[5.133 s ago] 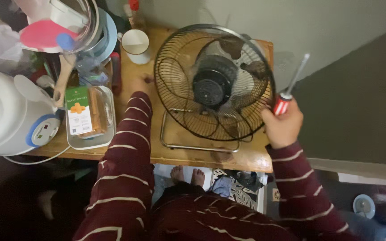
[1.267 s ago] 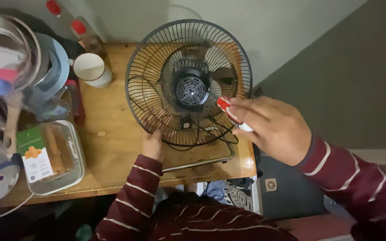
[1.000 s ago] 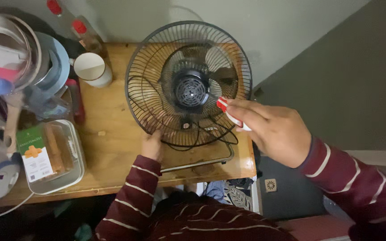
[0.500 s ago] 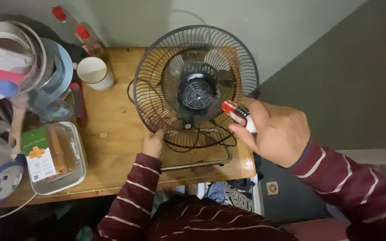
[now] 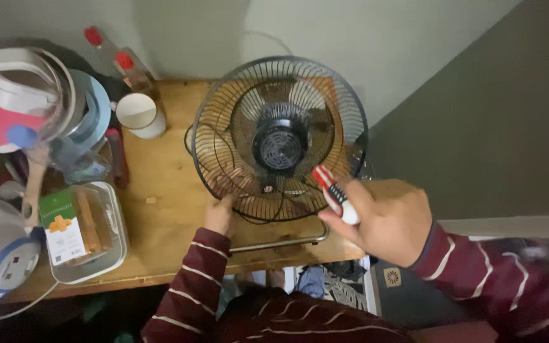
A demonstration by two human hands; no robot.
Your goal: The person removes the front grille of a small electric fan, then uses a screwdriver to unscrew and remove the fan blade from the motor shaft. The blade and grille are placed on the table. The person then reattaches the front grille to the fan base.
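Left hand (image 5: pixel 220 213) grips the fan (image 5: pixel 279 136) cage's lower rim at frame centre, steadying it; right hand (image 5: pixel 386 219) clutches a screwdriver (image 5: pixel 333 193), handle toward the grille.

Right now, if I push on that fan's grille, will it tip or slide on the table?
The fan probably tips before sliding: its round wire cage stands tall over a thin tube base. The left hand gripping the lower rim likely steadies it. The open grille wires may flex slightly.
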